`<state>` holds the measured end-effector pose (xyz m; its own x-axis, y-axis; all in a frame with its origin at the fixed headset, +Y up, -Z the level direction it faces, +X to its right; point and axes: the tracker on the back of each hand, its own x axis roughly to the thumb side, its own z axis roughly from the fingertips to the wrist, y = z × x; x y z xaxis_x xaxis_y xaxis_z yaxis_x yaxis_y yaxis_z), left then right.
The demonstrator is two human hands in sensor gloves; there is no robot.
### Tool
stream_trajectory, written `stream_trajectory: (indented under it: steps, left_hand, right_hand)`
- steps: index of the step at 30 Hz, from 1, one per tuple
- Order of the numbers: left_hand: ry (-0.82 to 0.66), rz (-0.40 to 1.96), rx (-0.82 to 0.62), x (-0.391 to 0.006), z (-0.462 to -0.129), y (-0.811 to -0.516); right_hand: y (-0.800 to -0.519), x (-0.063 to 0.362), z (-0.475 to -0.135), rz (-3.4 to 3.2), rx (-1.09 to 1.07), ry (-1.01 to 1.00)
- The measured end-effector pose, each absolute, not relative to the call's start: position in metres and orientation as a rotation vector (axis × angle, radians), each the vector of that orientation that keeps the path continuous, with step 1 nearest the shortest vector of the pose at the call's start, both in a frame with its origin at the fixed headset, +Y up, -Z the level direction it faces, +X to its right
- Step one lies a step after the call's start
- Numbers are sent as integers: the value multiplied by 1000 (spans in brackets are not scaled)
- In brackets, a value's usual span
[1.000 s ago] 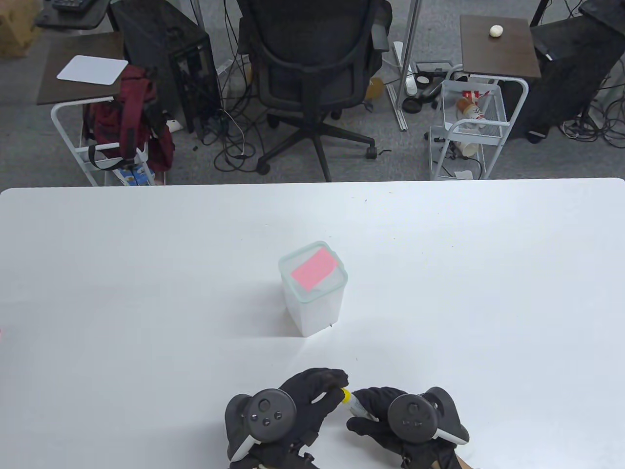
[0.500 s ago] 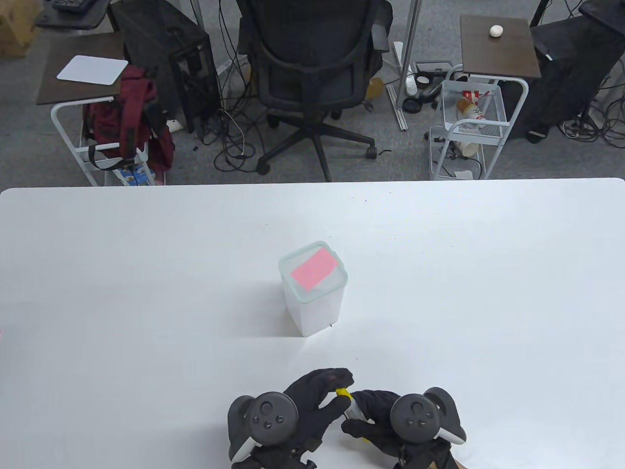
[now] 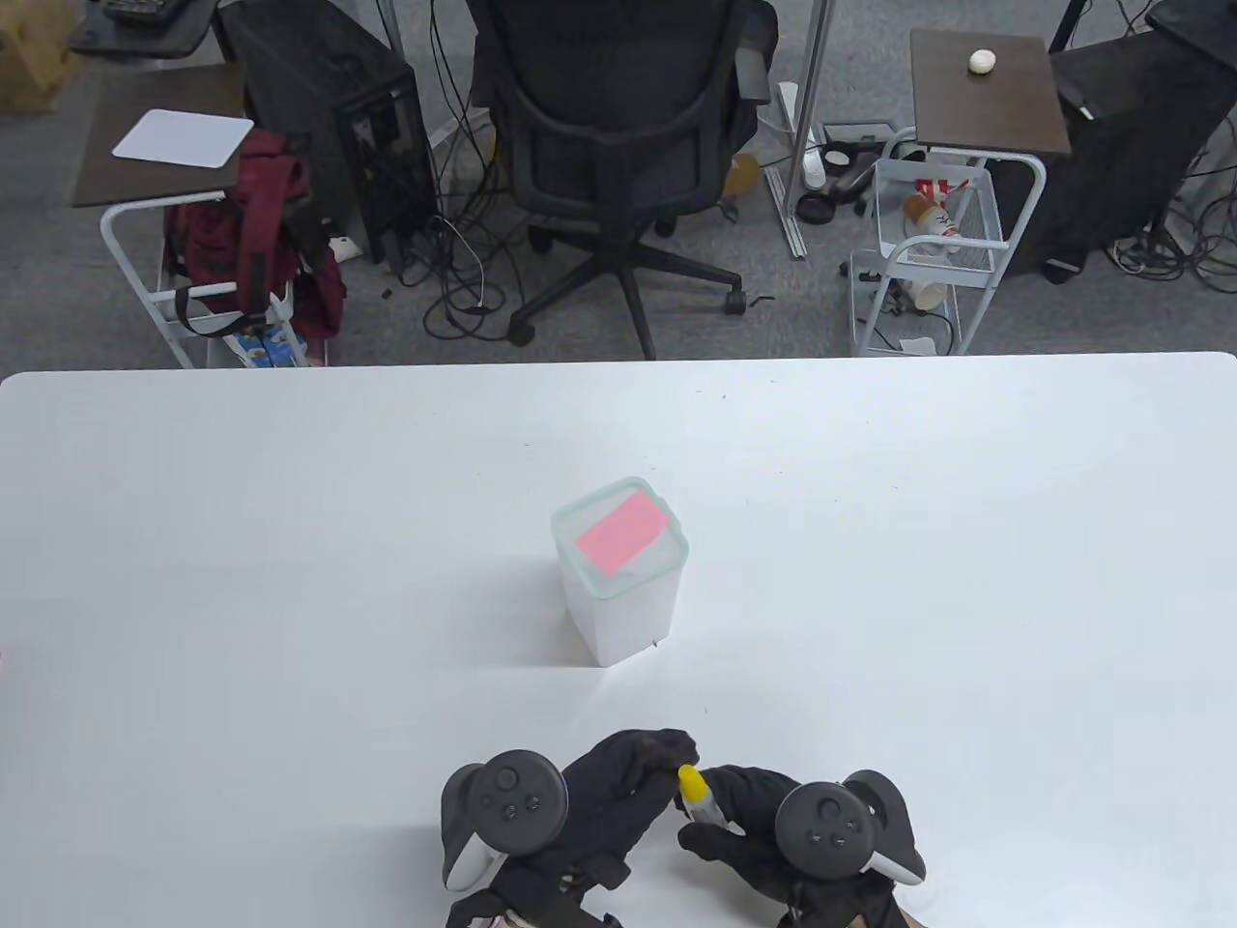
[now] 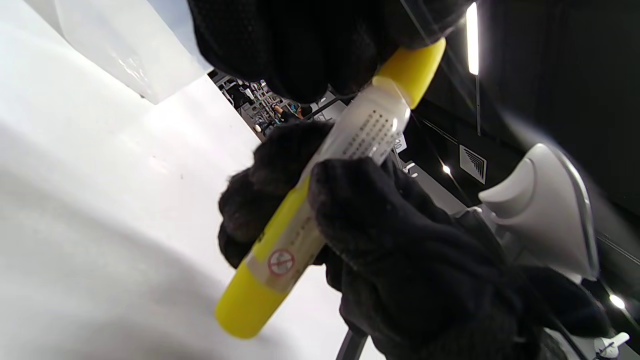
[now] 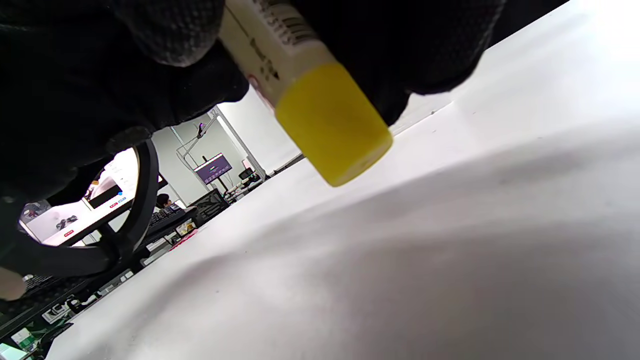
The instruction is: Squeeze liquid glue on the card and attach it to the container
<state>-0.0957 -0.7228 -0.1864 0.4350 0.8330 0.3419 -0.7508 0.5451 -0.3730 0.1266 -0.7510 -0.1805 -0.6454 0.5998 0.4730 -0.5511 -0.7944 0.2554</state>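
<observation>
A clear plastic container (image 3: 623, 604) stands mid-table with a pink card (image 3: 623, 534) lying on its lid. Near the table's front edge both gloved hands hold a glue tube (image 3: 698, 798) with a yellow cap and yellow base. My right hand (image 3: 710, 822) grips the tube's body (image 4: 350, 145), held above the table. My left hand (image 3: 676, 764) pinches the yellow cap (image 4: 412, 70) with its fingertips (image 4: 310, 55). In the right wrist view the tube's yellow base (image 5: 332, 125) hangs just above the table surface.
The white table (image 3: 966, 541) stretches wide around the container. An office chair (image 3: 618, 126), a wire cart (image 3: 928, 242) and a side table with a red backpack (image 3: 251, 232) stand beyond the far edge.
My left wrist has rolled to the left while its fingertips stay on the cap. The tube now stands a little more upright in my right hand.
</observation>
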Motion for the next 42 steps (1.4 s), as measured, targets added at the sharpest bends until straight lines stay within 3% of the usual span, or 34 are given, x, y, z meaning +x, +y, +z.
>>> stream_trajectory:
  steps: [3,8,14,21,24,29,35,42]
  left_hand:
    - [-529,1000,-194,-91,-185,-723]
    - [-514,872,-107,-84,-181,-719]
    - [-591,935,-180,-82,-182,-718]
    - [-495,890,-106,-84,-179,-721]
    - [-530,886,-101,-86,-181,-719]
    - [-625,979,-209,-88,-183,-721]
    - [-540,908,-150,-91,-183,-724]
    - [-629,953,-218,-90,-185,-723]
  right_hand:
    - [-753,128,-181,2377,718,133]
    - [-753,127,-178,2402,783,130]
    - [-754,127,-178,2390,765,136]
    - [-753,125,-179,2388,752,128]
    - [-752,124,-178,2379,769,134]
    - [-753,121,-178,2371,764,138]
    - [-752,117,-179,2366,770,136]
    - [-755,117,-180,2358,756,152]
